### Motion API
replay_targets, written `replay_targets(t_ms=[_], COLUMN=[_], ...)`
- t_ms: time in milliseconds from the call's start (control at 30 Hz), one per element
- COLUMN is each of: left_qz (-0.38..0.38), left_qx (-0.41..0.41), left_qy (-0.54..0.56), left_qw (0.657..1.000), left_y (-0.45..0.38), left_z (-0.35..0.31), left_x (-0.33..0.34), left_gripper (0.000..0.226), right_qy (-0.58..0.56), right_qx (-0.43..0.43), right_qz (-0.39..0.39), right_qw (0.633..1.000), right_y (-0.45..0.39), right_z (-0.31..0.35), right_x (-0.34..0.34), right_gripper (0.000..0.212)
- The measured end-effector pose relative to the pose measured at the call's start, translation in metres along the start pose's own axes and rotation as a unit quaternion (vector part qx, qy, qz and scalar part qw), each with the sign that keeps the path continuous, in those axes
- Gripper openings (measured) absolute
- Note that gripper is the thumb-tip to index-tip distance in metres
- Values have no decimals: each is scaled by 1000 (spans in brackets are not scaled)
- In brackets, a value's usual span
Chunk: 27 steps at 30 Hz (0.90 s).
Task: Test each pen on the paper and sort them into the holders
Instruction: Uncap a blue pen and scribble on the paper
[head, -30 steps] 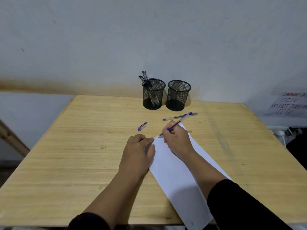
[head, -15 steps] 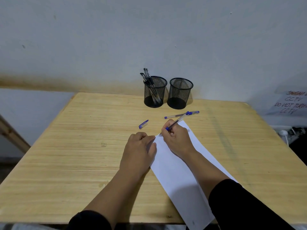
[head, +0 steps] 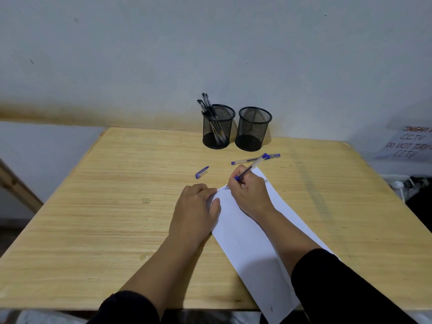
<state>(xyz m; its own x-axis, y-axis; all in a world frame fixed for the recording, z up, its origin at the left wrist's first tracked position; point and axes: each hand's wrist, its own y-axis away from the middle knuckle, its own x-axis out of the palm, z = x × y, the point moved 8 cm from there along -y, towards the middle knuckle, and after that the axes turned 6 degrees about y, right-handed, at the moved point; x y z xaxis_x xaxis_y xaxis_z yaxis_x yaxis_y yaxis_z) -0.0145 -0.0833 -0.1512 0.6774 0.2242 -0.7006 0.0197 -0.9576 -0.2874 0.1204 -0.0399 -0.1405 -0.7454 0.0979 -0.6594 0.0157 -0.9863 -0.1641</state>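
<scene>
The right hand (head: 250, 195) is curled around a clear pen (head: 251, 168) with blue ends, its tip pressed to the far corner of the paper (head: 252, 242); the tip itself is hidden behind the fingers. A faint scribble shows beside it, too small to read. The left hand (head: 195, 211) lies flat, palm down and grasping nothing, with its fingertips on the paper's left edge. The paper is a white sheet lying askew, its near end running off the table (head: 93, 206) and out of view. Just beyond the paper lies a second clear, blue-capped pen (head: 247, 160), and to the paper's left a loose blue cap (head: 202, 172). Farther beyond stand two black mesh holders: the left holder (head: 217, 127) has several dark pens, the right holder (head: 253, 129) looks empty.
</scene>
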Motion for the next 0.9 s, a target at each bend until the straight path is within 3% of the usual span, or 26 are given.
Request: replay_targets(t_ms=[900], left_qz=[-7], left_qx=[-4], left_qy=[-6], left_qw=[1000], left_y=[-2], left_z=[2], left_x=[1], left_gripper=[35], right_qy=[4], right_qx=[1], right_qz=[-16], right_qw=[1000], right_y=[0], right_z=[-1], right_x=[-1], right_gripper=[6])
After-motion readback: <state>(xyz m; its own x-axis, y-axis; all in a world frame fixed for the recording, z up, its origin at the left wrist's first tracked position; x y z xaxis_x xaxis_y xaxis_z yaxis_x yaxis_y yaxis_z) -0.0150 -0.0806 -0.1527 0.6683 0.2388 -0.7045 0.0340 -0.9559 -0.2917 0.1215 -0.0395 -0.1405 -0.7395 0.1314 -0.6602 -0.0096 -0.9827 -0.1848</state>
